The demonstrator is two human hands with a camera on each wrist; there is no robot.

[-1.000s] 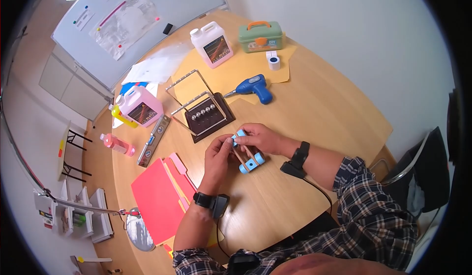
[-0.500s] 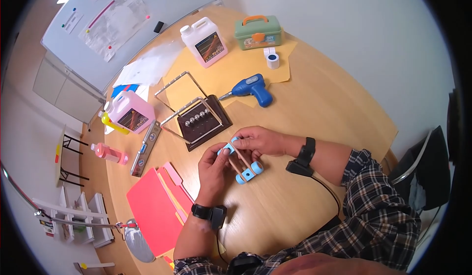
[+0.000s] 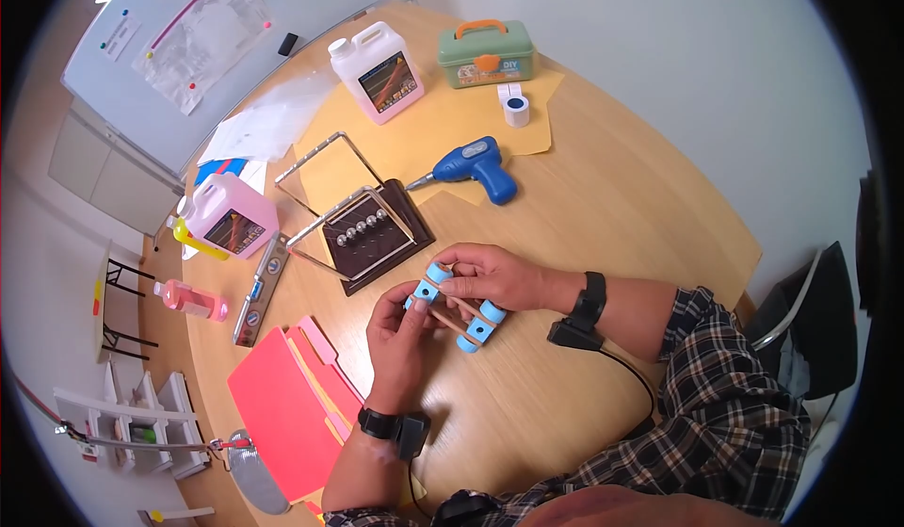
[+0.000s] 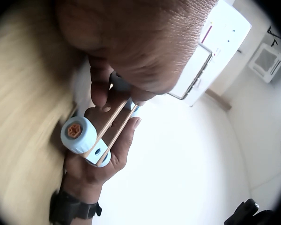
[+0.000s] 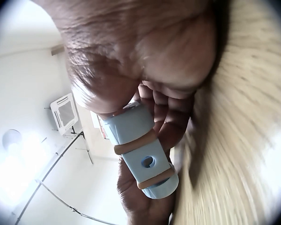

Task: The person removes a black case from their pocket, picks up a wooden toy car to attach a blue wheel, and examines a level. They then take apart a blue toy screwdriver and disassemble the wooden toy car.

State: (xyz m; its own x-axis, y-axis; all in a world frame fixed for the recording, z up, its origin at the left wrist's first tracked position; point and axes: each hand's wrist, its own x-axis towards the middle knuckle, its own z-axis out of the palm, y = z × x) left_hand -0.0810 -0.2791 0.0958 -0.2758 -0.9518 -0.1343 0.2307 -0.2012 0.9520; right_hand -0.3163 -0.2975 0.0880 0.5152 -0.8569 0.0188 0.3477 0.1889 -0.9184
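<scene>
Between my two hands is a small frame: two light-blue bars [image 3: 482, 325] with rounded ends, joined by two tan bands that run round them. In the left wrist view, one blue end [image 4: 79, 135] shows an orange star-shaped insert. The left hand [image 3: 395, 340] pinches the far bar, its thumb on the blue surface beside a small hole. My right hand [image 3: 494, 277] grips the same bar by its other end with thumb and fingers. The near bar [image 5: 147, 161] sticks out toward me, its hole visible between the bands in the right wrist view.
Beyond the hands stands a Newton's cradle [image 3: 377, 235], with a blue toy drill [image 3: 482, 167] behind it. A spirit level [image 3: 261, 291] and red folders [image 3: 287, 414] lie to the left. Farther back are pink-liquid jugs [image 3: 381, 75] and a green toolbox [image 3: 485, 54].
The small frame has tilted and turned a little in my hands, and the right thumb has shifted along the far bar. The head view has swung slightly, so the table things appear farther left.
</scene>
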